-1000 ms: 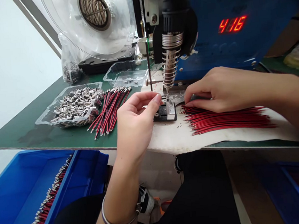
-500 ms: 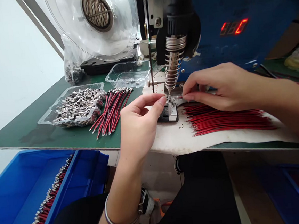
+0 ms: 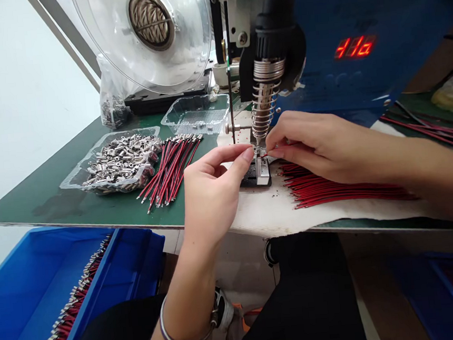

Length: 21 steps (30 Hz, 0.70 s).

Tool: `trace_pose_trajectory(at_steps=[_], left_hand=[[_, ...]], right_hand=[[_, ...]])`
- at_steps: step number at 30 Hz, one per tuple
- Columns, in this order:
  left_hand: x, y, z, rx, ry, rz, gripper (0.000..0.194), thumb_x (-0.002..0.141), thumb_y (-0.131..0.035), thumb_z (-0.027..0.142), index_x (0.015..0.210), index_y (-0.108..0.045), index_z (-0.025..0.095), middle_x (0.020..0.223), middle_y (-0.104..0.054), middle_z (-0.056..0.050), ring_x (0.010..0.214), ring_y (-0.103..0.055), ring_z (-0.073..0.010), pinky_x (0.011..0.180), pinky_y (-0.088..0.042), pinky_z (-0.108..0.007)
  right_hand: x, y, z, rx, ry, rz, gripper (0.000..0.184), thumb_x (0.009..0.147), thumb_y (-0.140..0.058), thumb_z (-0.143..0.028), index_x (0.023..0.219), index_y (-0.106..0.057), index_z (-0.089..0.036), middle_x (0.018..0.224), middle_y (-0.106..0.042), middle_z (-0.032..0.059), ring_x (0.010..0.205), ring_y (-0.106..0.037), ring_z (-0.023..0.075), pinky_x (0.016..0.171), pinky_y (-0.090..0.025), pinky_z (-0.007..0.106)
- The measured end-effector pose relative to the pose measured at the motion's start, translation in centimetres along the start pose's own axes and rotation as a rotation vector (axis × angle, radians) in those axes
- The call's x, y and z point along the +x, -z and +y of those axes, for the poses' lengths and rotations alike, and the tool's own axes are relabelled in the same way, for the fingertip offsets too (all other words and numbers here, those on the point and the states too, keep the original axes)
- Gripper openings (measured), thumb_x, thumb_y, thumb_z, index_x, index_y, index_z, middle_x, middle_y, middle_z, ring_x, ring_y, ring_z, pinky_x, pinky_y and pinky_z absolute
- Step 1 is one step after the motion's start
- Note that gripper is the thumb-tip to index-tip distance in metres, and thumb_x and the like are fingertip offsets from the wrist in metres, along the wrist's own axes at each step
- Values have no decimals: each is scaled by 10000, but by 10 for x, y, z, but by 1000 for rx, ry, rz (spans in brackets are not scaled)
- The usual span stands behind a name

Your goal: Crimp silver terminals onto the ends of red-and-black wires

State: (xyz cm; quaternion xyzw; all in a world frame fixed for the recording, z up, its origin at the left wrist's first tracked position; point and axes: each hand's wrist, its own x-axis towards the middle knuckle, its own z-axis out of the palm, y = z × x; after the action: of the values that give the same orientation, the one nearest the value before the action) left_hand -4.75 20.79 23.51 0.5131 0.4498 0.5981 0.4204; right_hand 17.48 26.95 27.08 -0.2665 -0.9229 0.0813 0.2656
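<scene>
Head view: connector tray, placed well left of the metal fixture; wire bundle, laid nearer it; left hand, fingertips closed together at its left side, any held part hidden; right hand, red wire pinched over the fixture; loose wires, spread right of it.

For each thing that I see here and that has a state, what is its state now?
Left hand: thumb and finger together; contents unclear
Right hand: pinching a red wire
Display: lit red
Tray of metal parts: open, heaped
Blue bin: open, holding wires
Wires on white cloth: lying side by side
</scene>
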Motion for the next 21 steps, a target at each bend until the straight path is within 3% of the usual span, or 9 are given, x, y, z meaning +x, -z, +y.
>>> trace_pose_trajectory(at_steps=[4,11,21], left_hand=[[0,1,1,24,0,13,71,925,-900,341,912,-900,271,729,-662,-16,548,-351,-103,495,-226,-283],[0,1,1,48,18,12,77,900,-920,342,923,-906,269,656,-588,-1,526,-346,-100,482,-208,-275],[0,1,1,74,8,1,88,935,-893,367,946,-904,281,640,-554,1,526,-342,-109,490,-205,-285]], right_hand=[[1,1,-9,-11,-45,33,183,1080,-593,-365,986,-680,-234,888,-719,40,738,-605,191,715,-428,351],[2,-2,-16,-6,-73,91,181,1053,-621,-357,926,-686,-244,802,-709,29,640,-556,177,642,-403,357],[0,-4,-22,2,-101,123,156,1025,-626,-317,890,-678,-259,778,-699,20,657,-595,194,660,-431,386]])
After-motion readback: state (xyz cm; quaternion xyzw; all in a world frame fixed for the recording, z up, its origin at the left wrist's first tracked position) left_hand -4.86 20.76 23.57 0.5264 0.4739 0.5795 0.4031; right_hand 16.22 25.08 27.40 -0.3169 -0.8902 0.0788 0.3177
